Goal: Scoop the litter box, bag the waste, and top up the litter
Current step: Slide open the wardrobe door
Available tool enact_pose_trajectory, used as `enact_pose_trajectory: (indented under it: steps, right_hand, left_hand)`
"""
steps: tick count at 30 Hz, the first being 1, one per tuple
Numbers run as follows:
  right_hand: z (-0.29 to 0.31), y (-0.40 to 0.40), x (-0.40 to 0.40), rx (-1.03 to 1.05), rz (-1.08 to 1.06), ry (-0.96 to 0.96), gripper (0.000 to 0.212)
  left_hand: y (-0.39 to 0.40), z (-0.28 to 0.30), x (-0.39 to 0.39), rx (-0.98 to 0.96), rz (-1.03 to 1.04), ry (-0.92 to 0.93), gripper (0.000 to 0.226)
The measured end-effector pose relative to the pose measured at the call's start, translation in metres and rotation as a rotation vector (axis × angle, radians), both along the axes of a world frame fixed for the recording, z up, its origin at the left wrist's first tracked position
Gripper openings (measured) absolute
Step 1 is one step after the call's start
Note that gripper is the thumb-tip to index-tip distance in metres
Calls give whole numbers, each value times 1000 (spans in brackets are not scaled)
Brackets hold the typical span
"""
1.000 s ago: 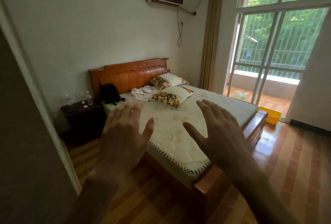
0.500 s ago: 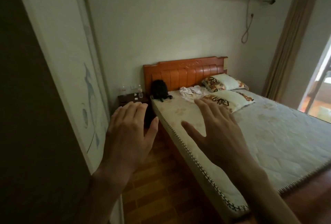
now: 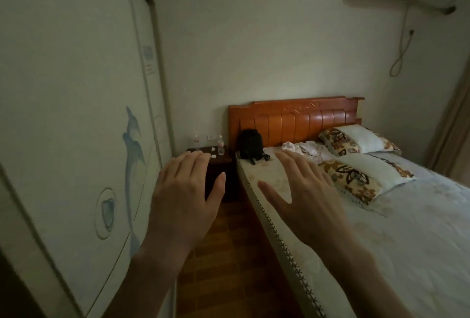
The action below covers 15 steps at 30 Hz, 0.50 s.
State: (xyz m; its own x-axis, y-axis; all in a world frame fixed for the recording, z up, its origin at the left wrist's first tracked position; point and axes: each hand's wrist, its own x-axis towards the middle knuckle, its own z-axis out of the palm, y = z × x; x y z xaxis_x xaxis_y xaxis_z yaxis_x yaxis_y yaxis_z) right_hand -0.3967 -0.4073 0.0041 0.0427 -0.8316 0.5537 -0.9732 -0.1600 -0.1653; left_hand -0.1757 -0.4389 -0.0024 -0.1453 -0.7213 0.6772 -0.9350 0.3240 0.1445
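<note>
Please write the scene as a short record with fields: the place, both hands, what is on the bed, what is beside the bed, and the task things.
place: bedroom
left hand: open, holds nothing
right hand: open, holds nothing
bed: two pillows, black bag by headboard
beside bed: nightstand with bottles
left side: wardrobe
task things: none in view

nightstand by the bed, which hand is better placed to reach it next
Left, most likely. The left hand is open and empty, lined up with the nightstand in the gap beside the bed. The right hand, also open, is in front of the mattress, further to the side.
</note>
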Motion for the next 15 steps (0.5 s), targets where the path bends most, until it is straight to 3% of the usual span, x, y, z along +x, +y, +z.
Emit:
enact_pose_trajectory:
  steps: [15]
  right_hand:
    - [-26, -257, -53, -5, 72, 7, 78]
  left_hand:
    - [-235, -22, -54, 8, 71, -30, 62]
